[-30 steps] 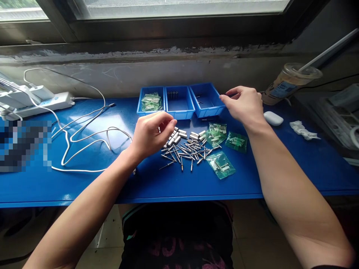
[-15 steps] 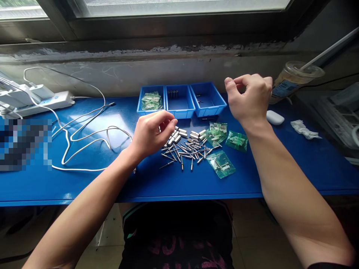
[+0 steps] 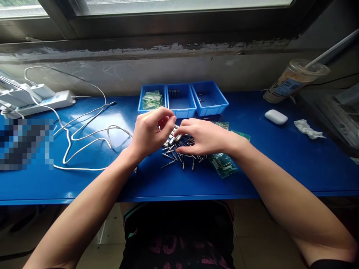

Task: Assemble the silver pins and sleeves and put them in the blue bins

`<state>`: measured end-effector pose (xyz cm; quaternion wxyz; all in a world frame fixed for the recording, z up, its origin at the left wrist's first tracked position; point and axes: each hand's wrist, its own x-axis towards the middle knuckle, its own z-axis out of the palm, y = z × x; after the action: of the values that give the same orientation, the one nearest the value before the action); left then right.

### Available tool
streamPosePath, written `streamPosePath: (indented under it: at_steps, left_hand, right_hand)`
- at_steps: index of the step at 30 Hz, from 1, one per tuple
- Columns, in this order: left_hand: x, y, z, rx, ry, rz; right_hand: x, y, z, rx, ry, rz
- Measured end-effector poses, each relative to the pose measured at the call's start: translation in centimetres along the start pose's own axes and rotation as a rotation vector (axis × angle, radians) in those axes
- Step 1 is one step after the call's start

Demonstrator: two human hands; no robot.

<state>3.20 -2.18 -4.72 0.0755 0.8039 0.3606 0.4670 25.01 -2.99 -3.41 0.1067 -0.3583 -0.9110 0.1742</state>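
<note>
In the head view, blind rivets [image 3: 183,164] lie in a loose, crossed heap on the blue desk [image 3: 283,160], with whitish metal spacers [image 3: 171,141] bunched at the heap's far left side. The right hand [image 3: 209,136] reaches across the heap, palm down; its thumb and index finger stand well parted, with rivets visible in the gap and nothing seen gripped. The left hand [image 3: 153,129] is just beside the spacers, its fingers curled and its thumb brought close to the index finger; whether it pinches anything cannot be told, since the knuckles hide the inside.

The rivets look light, stiff and smooth, likely to roll or snag on one another; the thicker sleeve seems a surer hold than the thin stem. The spacers should feel denser for their size, best pinched across their long sides. Near the right wrist, a green packet [image 3: 226,169] looks soft and slippery, easiest to take by its flat edge.

Beyond the hands, the left bin [image 3: 143,111] holds green packets, the middle bin [image 3: 185,113] short dark cylinders, the right bin [image 3: 214,110] a few thin pieces.
</note>
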Motion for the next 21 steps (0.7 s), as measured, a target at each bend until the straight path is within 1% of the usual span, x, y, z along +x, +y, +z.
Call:
streamPosePath:
  at_steps: [2, 5, 12, 21]
  left_hand:
    - [-0.01, -0.01, 0.01, 0.01, 0.003, 0.017]
    - [-0.01, 0.0, -0.02, 0.009, -0.002, 0.03]
    - [0.06, -0.06, 0.03, -0.003, -0.011, 0.049]
    - [0.01, 0.03, 0.03, 0.005, -0.032, 0.037]
  right_hand:
    - [0.14, 0.07, 0.42, -0.008, -0.024, -0.012]
    - [0.27, 0.2, 0.67, -0.009, -0.018, -0.005]
    - [0.45, 0.22, 0.71, 0.028, -0.004, -0.006]
    - [0.65, 0.05, 0.75, 0.053, -0.009, -0.017]
